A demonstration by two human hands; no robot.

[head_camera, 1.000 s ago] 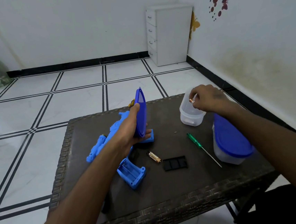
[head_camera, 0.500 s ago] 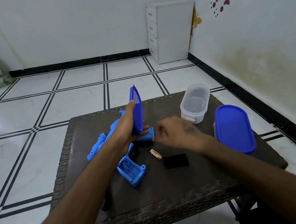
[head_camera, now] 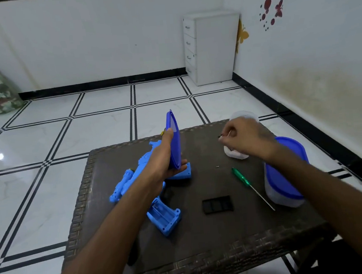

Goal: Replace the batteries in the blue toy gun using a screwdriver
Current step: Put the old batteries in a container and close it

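Blue plastic is filling the left hand [head_camera: 167, 160]: its fingers [head_camera: 181, 163] are curling under the lower rim of an oval blue lid [head_camera: 174, 139], the thumb lying up along its face, and the lid is standing on edge above the centre of the frame, where it stood half a second ago. The right hand [head_camera: 245, 138] is hovering at the upper right of the surface [head_camera: 208, 244], its fingers [head_camera: 224, 137] pinching something small and dark; a battery is likely, but it is too small to be certain. Half a second ago this hand was reaching low at the middle of the surface beside a gold battery lying there, and that battery is now gone from its spot. Behind and under the right hand a clear open tub [head_camera: 237, 153] is standing, mostly hidden by it.

Lying on its side at left centre, partly under the left forearm, is the blue toy gun [head_camera: 126, 185], its open battery compartment [head_camera: 163, 215] facing up nearer the lower middle. A black battery cover [head_camera: 217, 204] is lying just right of the compartment, apart from it. The green-handled screwdriver [head_camera: 244, 179], covered by the right arm earlier, is showing again, lying diagonally between the cover and a lidded blue-topped container [head_camera: 286, 184] at the right edge. One tiny screw [head_camera: 217, 166] is resting near the tub.
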